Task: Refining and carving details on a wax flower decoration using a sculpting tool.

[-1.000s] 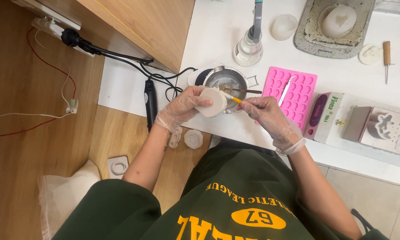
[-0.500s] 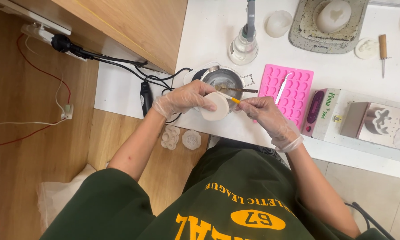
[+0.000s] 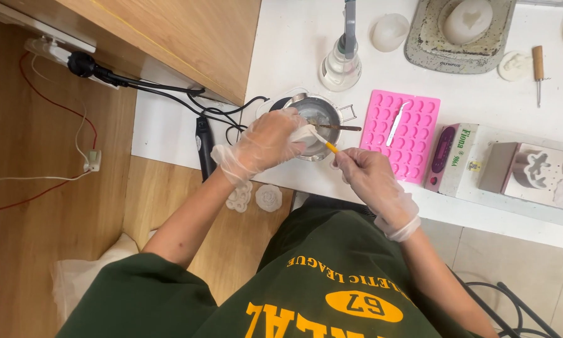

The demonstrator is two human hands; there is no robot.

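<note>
**Brush tip meets the white piece over the pot**

I see 2 gloved hands working close together at the near edge of the white table (image 3: 294,37). My left hand (image 3: 263,145) is curled around a small white piece (image 3: 303,134), holding it just above the near rim of the metal pot (image 3: 319,119). My right hand (image 3: 366,175) pinches a thin yellow-handled brush (image 3: 327,146) between its fingertips.

The brush's long axis runs up and to the left from the right hand, and its tip lies against the white piece. So the piece sits to the left of and slightly beyond the right hand, only a short brush-length apart. The left hand is the nearer one, since it already grips the piece.

A pink mould (image 3: 403,134) lies just right of the pot, beyond the right hand, with a white strip across it. A dark stick rests across the pot's rim.
</note>
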